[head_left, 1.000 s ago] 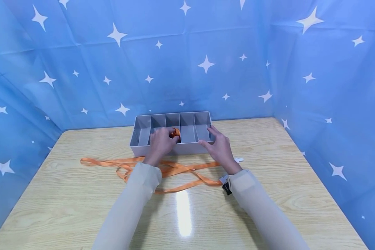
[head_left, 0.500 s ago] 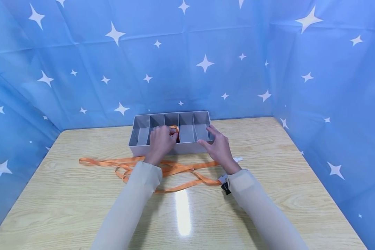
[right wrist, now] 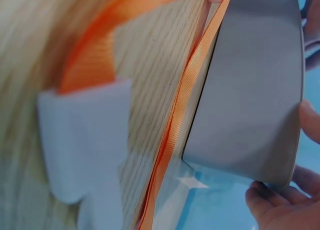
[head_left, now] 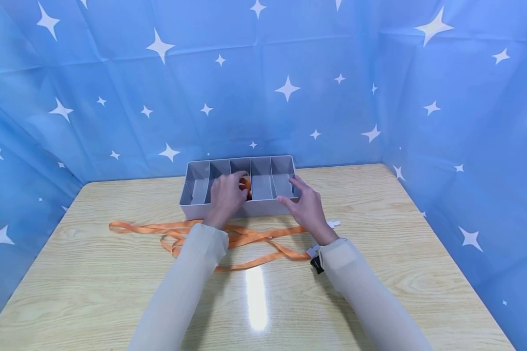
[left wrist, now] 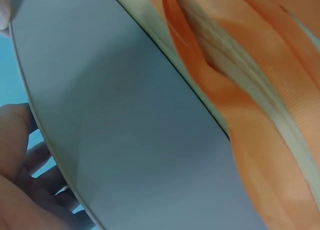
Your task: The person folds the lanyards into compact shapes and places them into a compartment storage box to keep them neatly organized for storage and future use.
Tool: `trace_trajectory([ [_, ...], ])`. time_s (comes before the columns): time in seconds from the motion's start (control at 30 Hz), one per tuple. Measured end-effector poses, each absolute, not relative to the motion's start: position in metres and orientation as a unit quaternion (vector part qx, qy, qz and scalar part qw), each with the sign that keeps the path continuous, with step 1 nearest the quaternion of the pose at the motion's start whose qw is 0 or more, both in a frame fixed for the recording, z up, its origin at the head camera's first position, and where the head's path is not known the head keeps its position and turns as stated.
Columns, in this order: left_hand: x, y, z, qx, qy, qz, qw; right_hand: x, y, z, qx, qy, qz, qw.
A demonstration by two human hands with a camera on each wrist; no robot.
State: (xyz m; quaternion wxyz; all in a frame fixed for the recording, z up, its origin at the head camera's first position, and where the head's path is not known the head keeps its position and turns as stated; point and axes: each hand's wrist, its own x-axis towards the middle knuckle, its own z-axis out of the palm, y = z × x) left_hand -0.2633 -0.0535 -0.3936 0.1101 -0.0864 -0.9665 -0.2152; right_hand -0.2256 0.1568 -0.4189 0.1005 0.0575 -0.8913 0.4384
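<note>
A grey divided box (head_left: 263,207) with several compartments stands at the back of the table. My left hand (head_left: 226,195) reaches over its front wall into the middle compartment, thumb and fingers around a bundle of orange ribbon (head_left: 247,184) that they partly hide. In the left wrist view, the left fingers (left wrist: 50,180) show beyond the box's rim. My right hand (head_left: 306,204) grips the box's right end, thumb at the front rim and fingers around the corner, as the right wrist view also shows. Orange ribbon straps (head_left: 250,238) lie loosely crossed in front of the box.
White plastic end pieces (right wrist: 82,145) sit on the straps, near the right forearm. A black piece (head_left: 317,264) lies beside the right cuff. A blue curtain with white stars (head_left: 254,87) hangs behind the wooden table (head_left: 70,273) and along its sides.
The left fingers have shifted on the orange bundle, closing in and then spreading, inside the same compartment. The right hand stays at the box's end. The head view has shifted slightly.
</note>
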Motion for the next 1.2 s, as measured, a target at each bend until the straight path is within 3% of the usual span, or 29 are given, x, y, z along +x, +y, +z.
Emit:
trace_trajectory([
  [0.9,-0.252,-0.062,-0.392,-0.077,-0.944,-0.301,0.115,-0.225,0.155,-0.418,0.050,-0.895,0.434,0.092],
  [1.2,-0.235,-0.072,-0.388,-0.172,-0.908,-0.355,0.143,-0.226,0.156,-0.417,0.054,-0.896,0.433,0.087],
])
